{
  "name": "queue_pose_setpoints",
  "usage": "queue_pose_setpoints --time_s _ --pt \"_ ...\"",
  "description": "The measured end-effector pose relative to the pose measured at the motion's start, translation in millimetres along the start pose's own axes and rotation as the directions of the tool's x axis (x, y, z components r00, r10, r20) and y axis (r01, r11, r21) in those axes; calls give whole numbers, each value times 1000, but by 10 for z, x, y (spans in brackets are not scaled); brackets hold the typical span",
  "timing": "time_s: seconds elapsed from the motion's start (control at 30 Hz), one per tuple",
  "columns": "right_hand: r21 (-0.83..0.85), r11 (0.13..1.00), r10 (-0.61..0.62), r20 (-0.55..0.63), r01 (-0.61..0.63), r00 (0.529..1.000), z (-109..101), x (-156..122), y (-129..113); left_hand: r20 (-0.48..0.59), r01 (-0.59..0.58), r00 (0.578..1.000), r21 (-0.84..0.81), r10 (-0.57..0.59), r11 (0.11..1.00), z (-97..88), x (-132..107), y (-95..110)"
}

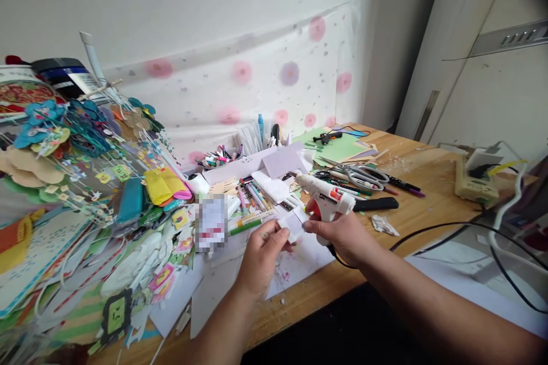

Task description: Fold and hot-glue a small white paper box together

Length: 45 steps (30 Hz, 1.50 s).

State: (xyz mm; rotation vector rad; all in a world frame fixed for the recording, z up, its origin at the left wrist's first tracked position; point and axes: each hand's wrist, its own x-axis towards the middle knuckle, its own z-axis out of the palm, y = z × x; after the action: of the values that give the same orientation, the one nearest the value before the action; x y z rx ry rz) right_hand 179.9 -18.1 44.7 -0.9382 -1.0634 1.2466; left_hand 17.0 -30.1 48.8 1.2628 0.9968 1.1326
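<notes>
My left hand point(264, 250) pinches a small piece of white paper point(293, 224) between thumb and fingers, above a white sheet point(308, 265) with pink marks. My right hand point(338, 234) is wrapped round a white hot glue gun point(327, 197) with an orange-red trigger; its nozzle points up and to the left, away from me. The right thumb and fingertips come up to the right edge of the paper piece, and I cannot tell whether they also grip it. A dark cord point(342, 262) hangs below the gun's handle.
Pens point(254, 194), scissors point(363, 175) and a black-handled tool point(377, 203) lie beyond my hands. Paper cut-outs and craft pieces point(162, 279) crowd the left. At right are a power strip point(475, 179), a long black cable point(432, 229) and crumpled paper point(385, 224).
</notes>
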Motion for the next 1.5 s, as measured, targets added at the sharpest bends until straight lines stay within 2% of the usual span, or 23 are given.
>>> queue_pose_setpoints --time_s 0.13,0.23,0.37,0.43,0.5,0.57,0.67,0.73,0.8,0.97,1.07,1.13,1.2,1.33,1.5 --pt "-76 997 9 40 -6 999 -33 -70 40 -95 -32 995 2 32 999 10 21 -18" --pt "-32 999 -14 55 16 998 -51 -106 82 -139 -30 990 4 30 1000 26 0 -43" --pt "80 997 -9 33 6 999 -68 -136 94 -115 39 992 -40 -44 998 64 -85 -35" --pt "67 998 -8 40 6 999 -74 -154 83 -101 89 990 -67 -95 994 62 -120 -20" --pt "9 1000 1 64 -2 998 -75 -177 70 -92 85 992 -73 -92 994 37 -138 -9" --pt "-49 999 26 76 -22 997 -66 -203 61 -67 12 998 -7 -12 1000 -1 -144 -6" --pt "-102 993 61 95 -51 994 -42 -242 59 -44 -106 992 214 118 971 -47 -147 -6" --pt "-121 991 73 108 -60 991 -28 -264 63 -62 -127 985 351 158 928 -60 -153 -5" --pt "-131 989 89 109 -74 990 -23 -282 70 -84 -121 982 410 169 904 -69 -161 -4" --pt "-93 992 92 105 -83 990 -33 -305 83 -124 -51 988 325 96 944 -148 -188 -14" --pt "-103 991 96 87 -87 992 -31 -303 77 -50 -33 998 270 48 962 -210 -226 2" --pt "-120 990 90 80 -80 993 -25 -295 75 42 -48 998 311 37 949 -230 -252 17" --pt "-150 986 89 87 -76 992 -20 -284 79 79 -63 996 405 33 912 -230 -267 25" --pt "-230 971 95 110 -68 989 -24 -268 96 47 -11 999 516 -15 856 -201 -270 20" --pt "-245 967 103 136 -68 985 -36 -272 96 63 38 995 489 -79 871 -179 -279 14"
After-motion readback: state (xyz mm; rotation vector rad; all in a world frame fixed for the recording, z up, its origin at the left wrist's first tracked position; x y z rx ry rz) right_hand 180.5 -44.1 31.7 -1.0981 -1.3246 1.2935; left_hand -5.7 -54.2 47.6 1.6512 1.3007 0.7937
